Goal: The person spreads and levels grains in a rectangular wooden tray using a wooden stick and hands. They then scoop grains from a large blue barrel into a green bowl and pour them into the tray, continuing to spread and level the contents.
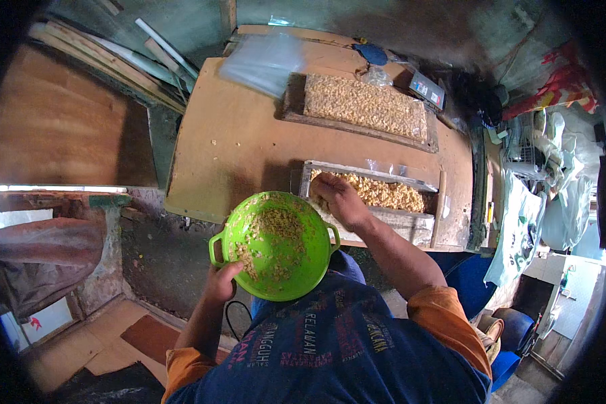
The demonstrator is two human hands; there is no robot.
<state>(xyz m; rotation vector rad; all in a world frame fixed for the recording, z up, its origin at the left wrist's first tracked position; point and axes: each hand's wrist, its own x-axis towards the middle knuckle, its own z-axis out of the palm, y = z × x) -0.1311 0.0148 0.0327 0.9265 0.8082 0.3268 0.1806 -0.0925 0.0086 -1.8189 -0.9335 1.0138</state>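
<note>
A bright green plastic basin (307, 275) with two loop handles is tilted before my torso. My left hand (224, 283) grips its near left rim, thumb over the edge. Pale split beans (278, 224) cling to its inside. Beyond its right handle, my right hand (336, 199) reaches down with curled fingers into the left end of a long wooden frame mould (384, 221). Loose beans (389, 193) fill much of the mould, over clear plastic film. My fingertips are hidden, so whether they hold beans is unclear. A wooden stick (439, 209) lies across the mould's right end.
Behind the mould, a flat plastic-wrapped bean slab (366, 107) rests on a wooden board (294, 108). Clear plastic sheets (262, 60) lie on the tabletop (222, 161) at the back left, a dark box (427, 90) at the back right. Plastic bags (515, 222) hang to the right.
</note>
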